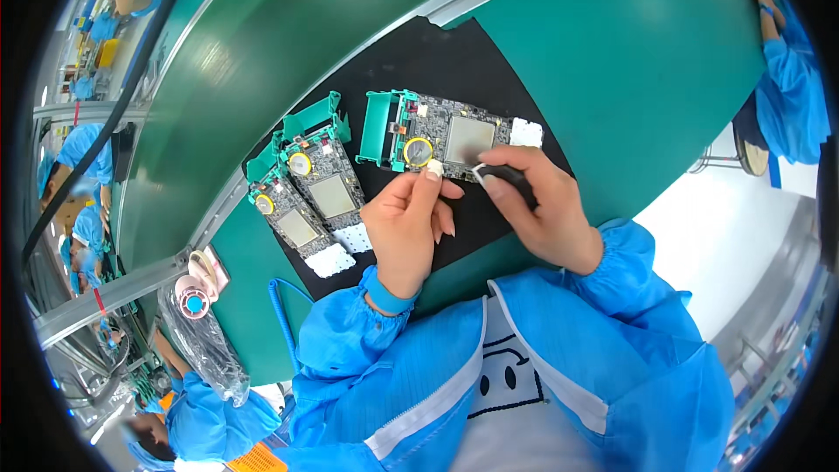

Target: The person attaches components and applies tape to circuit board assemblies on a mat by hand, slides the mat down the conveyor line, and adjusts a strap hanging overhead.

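Observation:
A circuit board (446,135) with a yellow-rimmed coin cell, a square metal plate and a green plastic bracket (377,128) at its left end lies on a black mat (419,61). My left hand (405,225) is closed at the board's near edge, thumb and forefinger pinched, with something small and white at their tips that I cannot make out. In my right hand (551,210), closed, is a black block-like object (511,183) with a pale edge, held close to the board's near side. Two similar boards (330,195) (295,225) lie slanted to the left.
A green conveyor belt (218,52) with a metal rail runs beyond the mat. At the left stand a pink-and-white round device (194,299) and a clear plastic bag (205,350). A blue cord (281,315) lies near my left sleeve. Co-workers in blue sit at both sides.

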A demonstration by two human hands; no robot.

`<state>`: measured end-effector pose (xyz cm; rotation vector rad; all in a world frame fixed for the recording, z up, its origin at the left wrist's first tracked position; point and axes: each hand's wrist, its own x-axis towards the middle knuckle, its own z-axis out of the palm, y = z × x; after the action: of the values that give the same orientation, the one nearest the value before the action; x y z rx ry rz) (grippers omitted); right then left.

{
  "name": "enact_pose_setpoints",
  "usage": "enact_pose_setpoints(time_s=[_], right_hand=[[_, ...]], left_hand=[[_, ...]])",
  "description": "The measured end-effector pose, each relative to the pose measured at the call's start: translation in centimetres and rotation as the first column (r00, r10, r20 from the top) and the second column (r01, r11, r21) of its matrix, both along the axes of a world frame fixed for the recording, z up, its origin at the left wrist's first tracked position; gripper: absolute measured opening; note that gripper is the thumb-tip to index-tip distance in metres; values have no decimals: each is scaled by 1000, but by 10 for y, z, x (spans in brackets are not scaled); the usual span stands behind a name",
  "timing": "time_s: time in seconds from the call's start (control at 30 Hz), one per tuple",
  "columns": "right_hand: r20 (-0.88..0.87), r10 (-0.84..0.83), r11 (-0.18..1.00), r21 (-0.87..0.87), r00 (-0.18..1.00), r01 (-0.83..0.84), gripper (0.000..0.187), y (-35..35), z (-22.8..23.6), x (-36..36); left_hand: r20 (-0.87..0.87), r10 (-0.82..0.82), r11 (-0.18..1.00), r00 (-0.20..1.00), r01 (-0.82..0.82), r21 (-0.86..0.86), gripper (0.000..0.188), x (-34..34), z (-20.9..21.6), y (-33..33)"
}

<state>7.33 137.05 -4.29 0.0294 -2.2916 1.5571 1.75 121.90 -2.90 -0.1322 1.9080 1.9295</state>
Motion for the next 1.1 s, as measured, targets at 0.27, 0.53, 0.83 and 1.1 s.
enact_pose_setpoints(time_s=[0.27, 0.53, 0.83, 1.1], right_hand=[[-129, -9, 984, 177, 992, 32, 24, -17, -5, -12], [-139, -85, 977, 183, 987, 110, 23, -22, -6, -13], [-173, -145, 972, 162, 974, 173, 23, -28, -8, -17], [-107, -117, 982, 138, 987, 131, 21, -24, -4, -14]], left_hand=[[-30, -20, 999, 999, 22, 40, 27, 3, -5, -3], [-25, -11, 1000, 1000, 12, 29, 27, 1, -2, -2], [-12, -5, 1000, 1000, 5, 15, 27, 1, 0, 0], [-52, -58, 998, 997, 57, -23, 29, 1, -2, -3]])
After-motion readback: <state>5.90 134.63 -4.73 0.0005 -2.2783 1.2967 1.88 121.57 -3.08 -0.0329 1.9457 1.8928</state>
